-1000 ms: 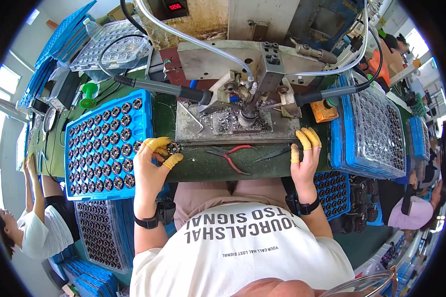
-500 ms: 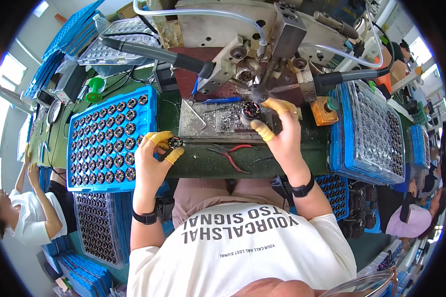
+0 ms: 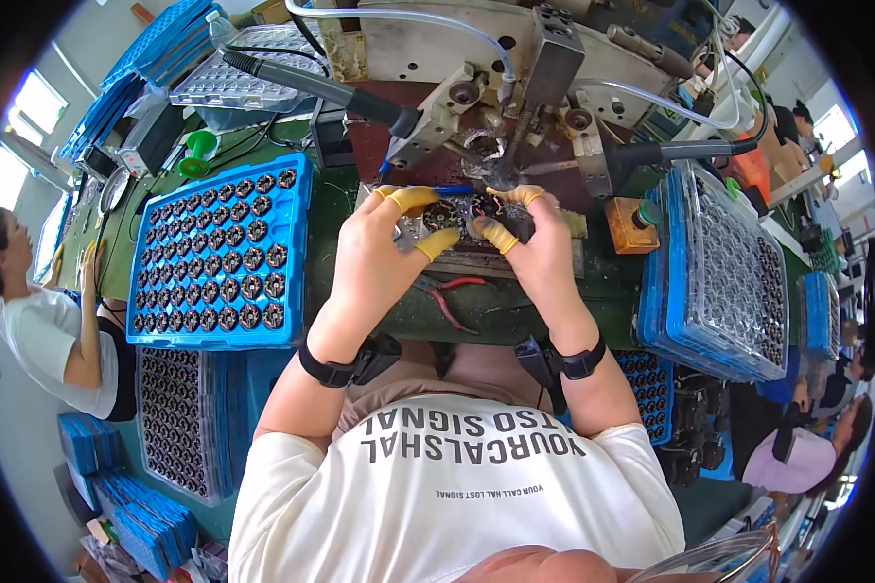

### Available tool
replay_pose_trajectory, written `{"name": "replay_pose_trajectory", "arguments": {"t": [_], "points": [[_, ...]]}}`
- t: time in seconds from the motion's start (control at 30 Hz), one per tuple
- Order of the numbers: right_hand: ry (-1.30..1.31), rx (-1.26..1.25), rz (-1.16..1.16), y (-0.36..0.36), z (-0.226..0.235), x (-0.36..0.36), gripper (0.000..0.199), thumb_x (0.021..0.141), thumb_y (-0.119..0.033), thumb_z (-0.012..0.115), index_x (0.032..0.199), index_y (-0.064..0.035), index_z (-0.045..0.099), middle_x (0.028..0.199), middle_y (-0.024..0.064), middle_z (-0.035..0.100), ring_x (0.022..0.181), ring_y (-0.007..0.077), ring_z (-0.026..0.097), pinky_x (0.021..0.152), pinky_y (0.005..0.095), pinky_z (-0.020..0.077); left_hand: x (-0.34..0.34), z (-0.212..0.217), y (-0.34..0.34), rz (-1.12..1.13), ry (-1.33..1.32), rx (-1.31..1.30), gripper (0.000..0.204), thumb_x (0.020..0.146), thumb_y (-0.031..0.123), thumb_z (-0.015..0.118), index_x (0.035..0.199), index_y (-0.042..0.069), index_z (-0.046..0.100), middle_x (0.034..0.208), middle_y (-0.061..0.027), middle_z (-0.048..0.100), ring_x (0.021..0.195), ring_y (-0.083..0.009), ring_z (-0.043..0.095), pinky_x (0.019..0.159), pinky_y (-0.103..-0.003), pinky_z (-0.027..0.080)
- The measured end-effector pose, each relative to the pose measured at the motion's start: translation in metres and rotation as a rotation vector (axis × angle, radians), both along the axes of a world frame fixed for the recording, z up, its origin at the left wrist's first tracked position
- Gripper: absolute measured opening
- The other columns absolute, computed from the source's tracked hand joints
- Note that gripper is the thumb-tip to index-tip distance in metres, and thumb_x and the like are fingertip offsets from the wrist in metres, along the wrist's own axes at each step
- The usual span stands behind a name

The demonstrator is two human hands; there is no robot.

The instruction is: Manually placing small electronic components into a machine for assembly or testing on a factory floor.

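Yellow finger covers wrap the fingertips of both my hands. In my left hand point(image 3: 379, 243), thumb and fingers close around a small round motor stator point(image 3: 440, 216) with dark windings. Close beside it, the fingers of my right hand point(image 3: 540, 238) grip a second motor stator point(image 3: 486, 207) with coloured bits on top, under the machine's central metal rod point(image 3: 521, 136). Both hands are over a scuffed metal plate point(image 3: 562, 257) strewn with shavings. A blue slim tool point(image 3: 447, 190) lies just behind the stators. Fingers partly cover both parts.
Red-handled pliers point(image 3: 444, 299) lie in front of the plate. At left, a blue tray point(image 3: 303, 209) holds rows of stators. Stacked trays with clear covers point(image 3: 724, 262) and an amber container point(image 3: 632, 228) stand at right. Dark handles point(image 3: 379, 109) flank the machine; co-workers sit on both sides.
My left hand has carried its stator from beside the blue tray rightward to the metal plate, next to my right hand. The right hand has shifted slightly left, still at its stator.
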State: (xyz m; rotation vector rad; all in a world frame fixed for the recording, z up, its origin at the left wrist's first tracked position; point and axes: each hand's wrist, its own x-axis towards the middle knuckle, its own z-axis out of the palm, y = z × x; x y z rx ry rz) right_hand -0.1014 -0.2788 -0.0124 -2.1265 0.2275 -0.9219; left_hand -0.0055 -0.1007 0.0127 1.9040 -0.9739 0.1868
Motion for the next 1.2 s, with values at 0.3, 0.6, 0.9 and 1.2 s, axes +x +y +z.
{"name": "replay_pose_trajectory", "arguments": {"t": [0.3,0.6,0.9,1.2], "points": [[0.024,0.035,0.042,-0.004,-0.002,0.0,0.04,0.076,-0.024,0.085,0.102,-0.0015,0.065,0.099,0.0138,0.068,0.097,0.0308,0.064,0.087,0.0393,0.0485,0.002,-0.008,0.031,0.092,0.036,0.047,0.038,0.072,0.011,0.085,0.106,0.003,0.071,0.098,-0.007,0.069,0.084,-0.0191,0.065,0.078,-0.028,0.051],[0.049,0.027,0.06,-0.004,0.003,-0.002,0.04,0.078,-0.023,0.085,0.103,-0.0004,0.064,0.1,0.0148,0.068,0.096,0.0311,0.065,0.087,0.0386,0.0493,0.004,-0.007,0.043,0.131,0.068,0.007,0.039,0.074,0.012,0.084,0.109,0.004,0.069,0.099,-0.0066,0.07,0.085,-0.0183,0.066,0.079,-0.028,0.051],[-0.005,0.172,0.079,-0.005,0.007,-0.012,0.04,0.08,-0.019,0.083,0.11,0.0006,0.065,0.106,0.0125,0.067,0.1,0.0236,0.064,0.09,0.0333,0.0482,0.003,-0.002,0.016,0.009,0.102,0.004,0.04,0.073,0.011,0.085,0.11,0.004,0.071,0.101,-0.0068,0.07,0.087,-0.0174,0.066,0.078,-0.028,0.051],[-0.14,0.578,0.265,-0.011,0.01,-0.056,0.044,0.082,-0.007,0.08,0.122,0.0017,0.062,0.121,0.0086,0.063,0.116,0.0179,0.056,0.107,0.034,0.0383,0.005,-0.004,-0.041,-0.226,0.052,-0.033,0.042,0.072,0.011,0.086,0.108,-0.002,0.069,0.103,-0.0138,0.065,0.088,-0.0279,0.066,0.079,-0.034,0.054]]}}
